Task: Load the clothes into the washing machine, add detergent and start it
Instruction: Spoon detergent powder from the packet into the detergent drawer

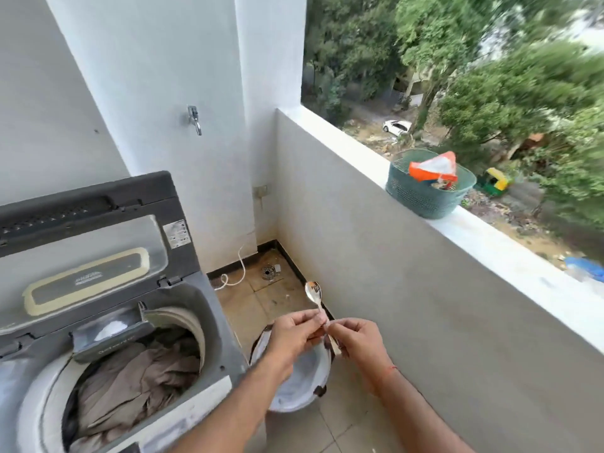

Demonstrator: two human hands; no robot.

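Note:
The top-loading washing machine [209, 325] stands at the lower left with its lid [88, 243] raised. Brownish clothes [137, 380] fill the drum. White powder lies in the detergent drawer [111, 335] at the drum's back rim. My left hand [294, 338] and my right hand [356, 341] meet to the right of the machine, both pinching the handle of a metal spoon [314, 294] whose bowl points up. An orange and white detergent packet [433, 170] sits open in a green basket [421, 194] on the balcony ledge.
A white bucket [304, 387] stands on the tiled floor under my hands. The balcony wall's ledge [490, 243] runs along the right. A tap [195, 119] is on the back wall, with a white cable [240, 269] and a floor drain [268, 272] in the corner.

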